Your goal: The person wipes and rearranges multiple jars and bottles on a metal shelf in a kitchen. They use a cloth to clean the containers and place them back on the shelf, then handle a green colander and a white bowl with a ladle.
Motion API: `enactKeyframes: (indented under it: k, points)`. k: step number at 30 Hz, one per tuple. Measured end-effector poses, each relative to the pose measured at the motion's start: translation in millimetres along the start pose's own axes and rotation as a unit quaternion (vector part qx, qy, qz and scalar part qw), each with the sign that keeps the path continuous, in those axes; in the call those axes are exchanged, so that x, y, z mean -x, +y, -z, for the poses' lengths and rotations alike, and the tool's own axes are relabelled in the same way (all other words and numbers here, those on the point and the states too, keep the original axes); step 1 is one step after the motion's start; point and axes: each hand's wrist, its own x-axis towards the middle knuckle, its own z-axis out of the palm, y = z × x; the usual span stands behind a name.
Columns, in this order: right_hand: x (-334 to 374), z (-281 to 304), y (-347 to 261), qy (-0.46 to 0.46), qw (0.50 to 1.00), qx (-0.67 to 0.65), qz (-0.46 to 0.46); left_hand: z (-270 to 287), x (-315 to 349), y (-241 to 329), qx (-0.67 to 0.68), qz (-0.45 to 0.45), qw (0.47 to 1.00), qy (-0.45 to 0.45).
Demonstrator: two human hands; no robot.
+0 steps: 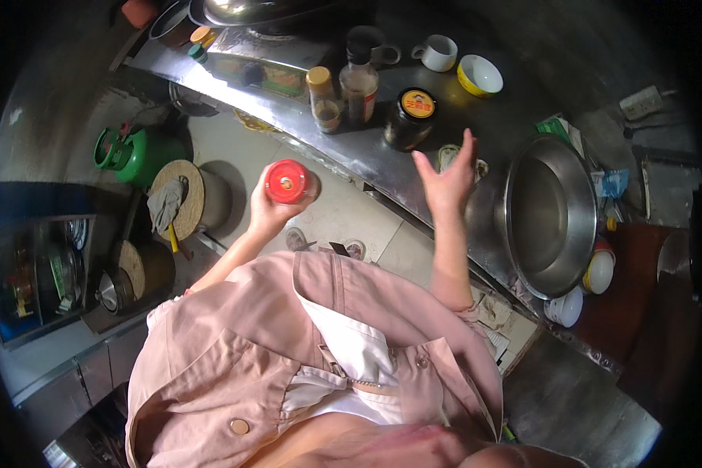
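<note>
My left hand [267, 212] is wrapped round a jar with a red lid [287, 182], held upright over the floor in front of the counter. My right hand [450, 178] is raised over the counter's front edge, thumb and fingers apart, with nothing in it. Nearest to it stands a dark glass jar [404, 134] with a black lid and an orange label on top. A crumpled light cloth [449, 156] lies partly behind the right hand. Left of the dark jar are a shaker bottle with a tan cap [325, 101] and a bottle with a dark cap [359, 92].
A large steel basin [550, 218] sits on the counter at the right. Behind are a white mug [438, 53] and a yellow bowl [480, 76]. On the floor at left stand a green gas cylinder [136, 154] and a round-lidded container [191, 222] with a grey cloth [166, 204] on it.
</note>
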Motion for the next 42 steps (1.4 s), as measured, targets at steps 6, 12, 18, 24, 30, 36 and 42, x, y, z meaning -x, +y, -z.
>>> enactKeyframes:
  k: [6,12,18,24,30,36,42]
  points:
    - [-7.1,-110.0,-15.9,0.066,0.995,0.06,-0.037,57.4,26.3,-17.5,0.013,0.091,0.988,0.121]
    - [-16.7,-131.7,-30.3,0.148,0.984,0.073,-0.061,121.5,53.9,-14.1,0.005,0.062,0.983,0.173]
    - [-4.2,-147.9,-48.1,0.144,0.976,0.041,-0.158,189.1,85.1,-17.2,0.001,0.078,0.968,0.239]
    - [25.0,-166.2,-67.0,0.178,0.978,0.054,-0.099,282.0,135.2,-49.5,-0.015,0.06,0.948,0.311]
    - [65.7,-148.6,-74.0,0.227,0.971,-0.021,-0.078,329.6,177.6,-69.8,0.023,0.055,0.933,0.355]
    - [146.0,-104.4,-103.0,0.111,0.986,-0.078,0.099,355.4,225.5,-94.5,-0.036,0.048,0.894,0.443]
    - [191.4,-106.4,-142.1,-0.105,0.96,-0.186,0.181,346.3,299.2,-106.0,-0.042,0.068,0.837,0.542]
